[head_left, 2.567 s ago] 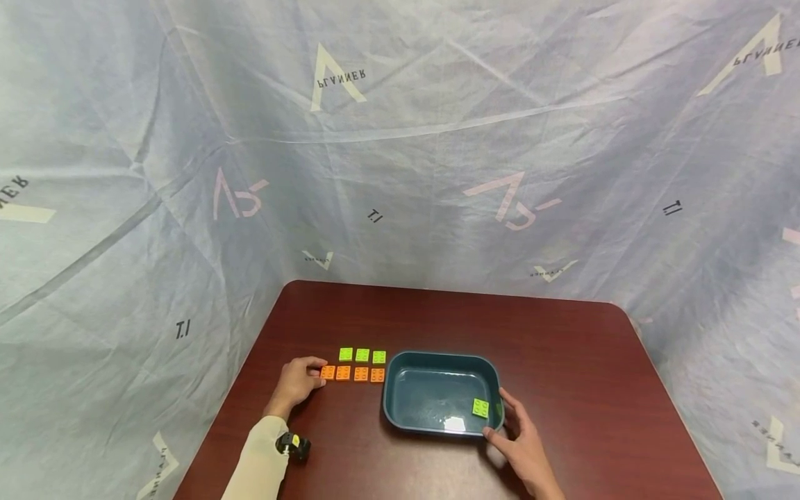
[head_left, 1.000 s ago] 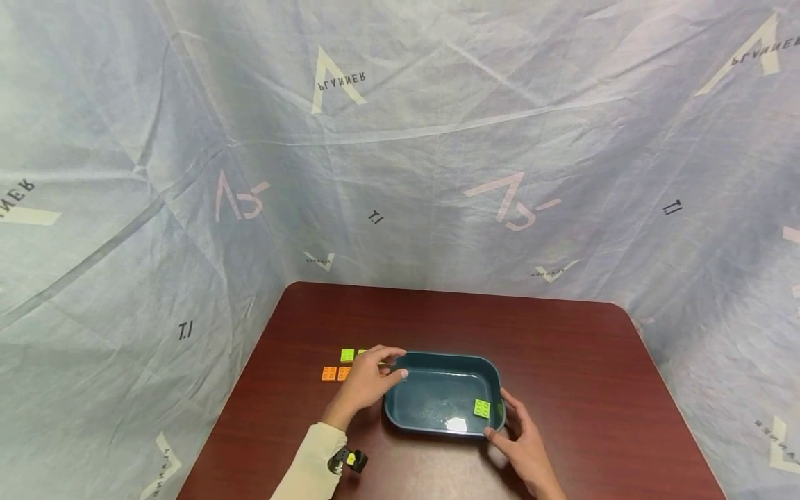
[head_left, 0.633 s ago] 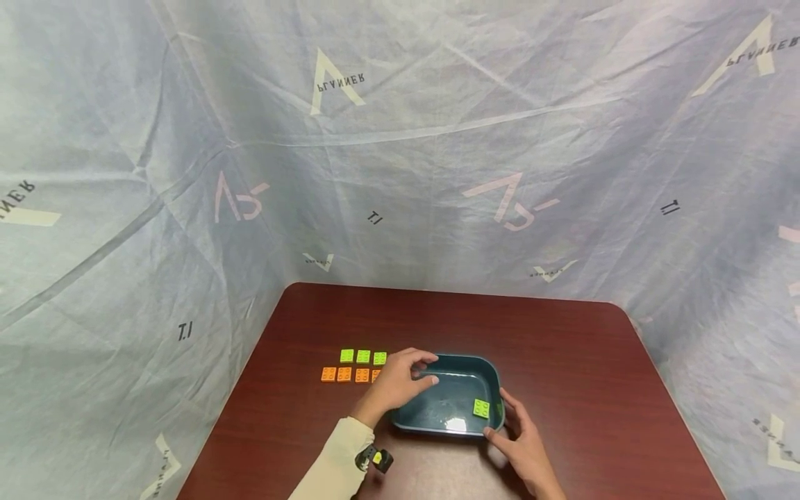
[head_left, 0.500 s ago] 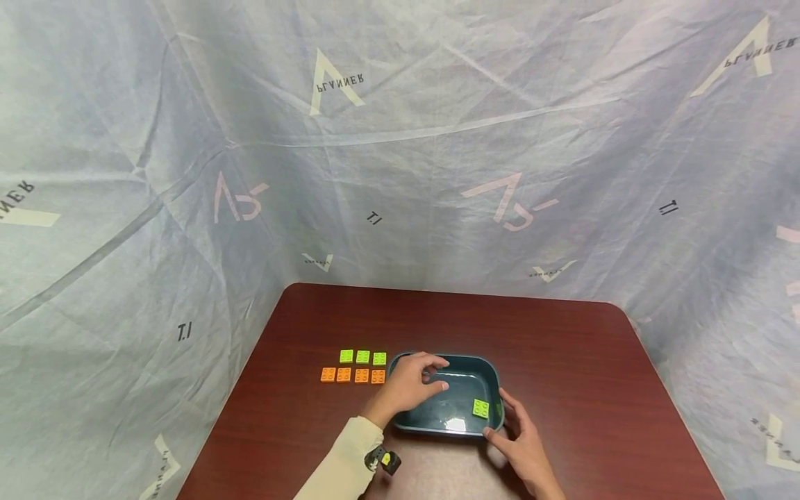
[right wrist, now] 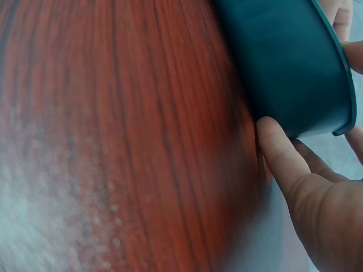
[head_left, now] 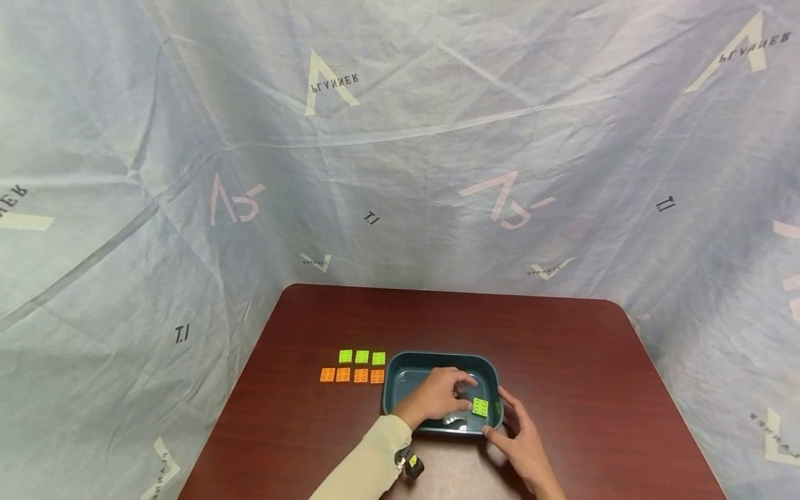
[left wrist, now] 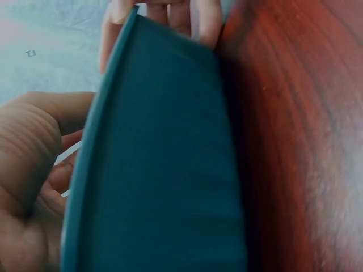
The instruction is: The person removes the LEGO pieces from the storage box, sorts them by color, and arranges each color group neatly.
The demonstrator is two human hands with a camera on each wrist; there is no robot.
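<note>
A dark teal rectangular tray (head_left: 400, 420) sits on the table with one lime-green toy brick (head_left: 480, 407) inside, toward its right end. My left hand (head_left: 439, 392) reaches over the tray, thumb and fingers spread apart just left of that brick, with nothing held. In the left wrist view the tray's outer wall (left wrist: 164, 153) hides most of that hand's work. My right hand (head_left: 520, 441) holds the tray's near right corner, thumb at the near side and fingers along the right end. The right wrist view has the thumb (right wrist: 278, 144) against the outer wall.
Left of the tray, lime-green bricks (head_left: 362, 357) form a back row, and several orange bricks (head_left: 343, 375) line up in front of them. The red-brown table (head_left: 581, 361) ends at hanging grey cloth (head_left: 425, 208) behind and on both sides.
My left hand has left the leftmost orange brick and moved right, across the tray, to beside the green brick inside. The right hand has stayed at the tray corner.
</note>
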